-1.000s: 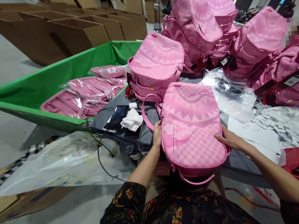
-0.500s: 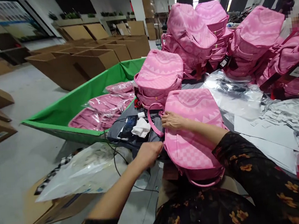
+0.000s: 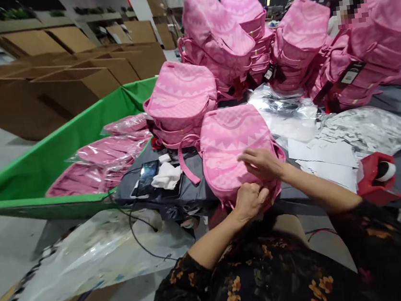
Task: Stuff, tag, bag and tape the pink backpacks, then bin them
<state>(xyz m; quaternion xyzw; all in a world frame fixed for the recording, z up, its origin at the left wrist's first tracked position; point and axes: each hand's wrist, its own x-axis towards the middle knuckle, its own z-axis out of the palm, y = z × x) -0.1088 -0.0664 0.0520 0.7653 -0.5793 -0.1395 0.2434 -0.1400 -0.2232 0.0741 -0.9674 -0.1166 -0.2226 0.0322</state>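
- I have the left hand (image 3: 250, 202) in view at the lower part of the pink backpack (image 3: 232, 127), its fingers curled in; I cannot tell whether they pinch anything.
- The right hand (image 3: 263, 163) has its fingers loosely bent over the pink backpack's front panel, hiding some of it from me; whether they have hold of anything, I cannot tell.
- The pink backpack is at the near edge of the grey, cloth-covered surface (image 3: 198, 195), front panel facing me, rounded and printed with zigzag teeth. From its left side a strap (image 3: 189, 171) trails onto the surface.
- Left of the pink backpack, past the strap, I see a dark, flat phone (image 3: 147, 173) near a crumpled white cloth (image 3: 167, 175).
- Just beyond it and leftward, a second backpack (image 3: 180, 82) crowds the space; farther beyond, piled backpacks (image 3: 216, 32) block much of my view.
- Beyond it to the right, a black tag carries a white label (image 3: 349, 77), its print too small for me to read.
- To its right lie glossy clear plastic (image 3: 279, 112), white sheets (image 3: 326, 155), a see-through bag of small white slips (image 3: 372, 128) and a red object (image 3: 369, 187).
- Well to its left, a green bin (image 3: 40, 202) holds pink goods in shiny wrap (image 3: 110, 151).
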